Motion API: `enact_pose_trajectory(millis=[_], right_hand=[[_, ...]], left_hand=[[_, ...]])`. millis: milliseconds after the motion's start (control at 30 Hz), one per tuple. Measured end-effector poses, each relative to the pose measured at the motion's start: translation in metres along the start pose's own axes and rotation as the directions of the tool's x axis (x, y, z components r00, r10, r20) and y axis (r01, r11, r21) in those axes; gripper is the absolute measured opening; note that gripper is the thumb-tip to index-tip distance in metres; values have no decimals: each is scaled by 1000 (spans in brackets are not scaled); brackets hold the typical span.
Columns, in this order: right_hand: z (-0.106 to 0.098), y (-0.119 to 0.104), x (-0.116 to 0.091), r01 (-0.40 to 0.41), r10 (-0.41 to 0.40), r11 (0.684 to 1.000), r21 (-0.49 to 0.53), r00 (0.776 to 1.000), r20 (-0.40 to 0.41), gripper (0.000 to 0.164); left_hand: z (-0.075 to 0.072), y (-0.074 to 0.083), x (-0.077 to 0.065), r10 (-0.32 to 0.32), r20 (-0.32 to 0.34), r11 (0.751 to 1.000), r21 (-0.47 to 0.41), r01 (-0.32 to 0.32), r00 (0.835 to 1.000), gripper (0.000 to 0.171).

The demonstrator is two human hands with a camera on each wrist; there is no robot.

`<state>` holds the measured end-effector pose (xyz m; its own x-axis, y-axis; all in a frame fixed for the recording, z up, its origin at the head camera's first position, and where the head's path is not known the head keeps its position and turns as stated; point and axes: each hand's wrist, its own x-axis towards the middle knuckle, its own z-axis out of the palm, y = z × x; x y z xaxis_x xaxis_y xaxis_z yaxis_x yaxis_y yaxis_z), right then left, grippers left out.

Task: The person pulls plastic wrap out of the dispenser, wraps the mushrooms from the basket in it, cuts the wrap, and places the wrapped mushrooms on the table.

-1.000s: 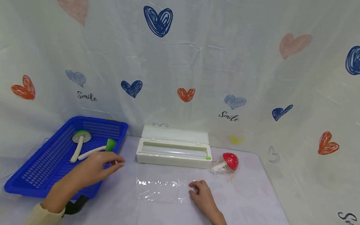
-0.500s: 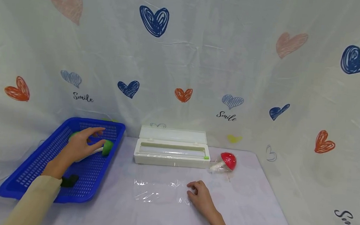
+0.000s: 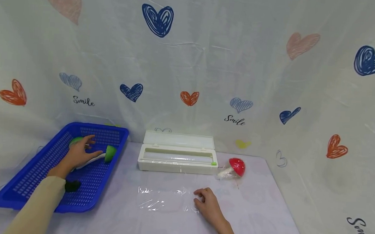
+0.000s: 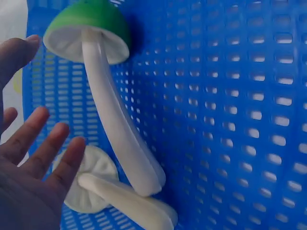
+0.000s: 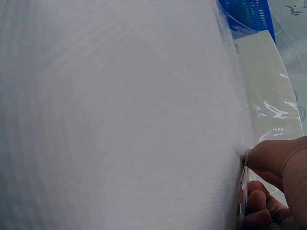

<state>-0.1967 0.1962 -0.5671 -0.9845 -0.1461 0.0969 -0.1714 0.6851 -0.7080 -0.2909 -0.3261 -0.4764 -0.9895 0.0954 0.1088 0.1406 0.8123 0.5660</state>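
Observation:
My left hand (image 3: 77, 155) is over the blue plastic basket (image 3: 102, 194), fingers spread and holding nothing. Two toy mushrooms lie in it. In the left wrist view one green-capped mushroom (image 4: 115, 120) has a long white stem, and the thumb is beside its cap. The other mushroom (image 4: 129, 203) shows its pale underside, partly behind the fingers. My right hand (image 3: 209, 204) pinches the edge of a clear sheet of cling film (image 3: 157, 202). In the right wrist view its thumb and curled fingers (image 5: 261, 158) meet at the film's edge.
Behind the film stands a white cling film dispenser (image 3: 176, 167), lid raised, with a roll inside and a green cutter slider at its right end. A red-capped toy mushroom (image 3: 235, 167) wrapped in film lies to its right. A heart-printed curtain (image 3: 193, 60) hangs behind.
My left hand has moved left from the basket's right side to over the mushrooms, its fingers spreading. The right hand stays at the film. The view has shifted slightly.

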Motion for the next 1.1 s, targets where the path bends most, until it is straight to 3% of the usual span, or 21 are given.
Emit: enact_pose_trajectory(millis=[133, 267, 733, 867, 1100], right_hand=[[1, 0, 0, 2, -2, 1000, -10, 1000, -3, 19], [1, 0, 0, -3, 3, 1000, -22, 1000, -2, 18], [2, 3, -1, -3, 3, 1000, -17, 1000, -10, 18], [2, 2, -2, -8, 8, 1000, -14, 1000, -3, 18], [2, 1, -1, 13, -13, 1000, -18, 1000, -19, 18]], left_hand=[[0, -8, 0, -33, 74, 999, 16, 32, 997, 84], [1, -15, 0, -16, 113, 999, 44, 11, 993, 72], [5, -18, 1, 46, 134, 991, 118, -62, 990, 34], [4, -16, 1, 30, 149, 991, 122, -49, 988, 23], [-3, -11, 2, 8, 161, 992, 124, -28, 987, 21]])
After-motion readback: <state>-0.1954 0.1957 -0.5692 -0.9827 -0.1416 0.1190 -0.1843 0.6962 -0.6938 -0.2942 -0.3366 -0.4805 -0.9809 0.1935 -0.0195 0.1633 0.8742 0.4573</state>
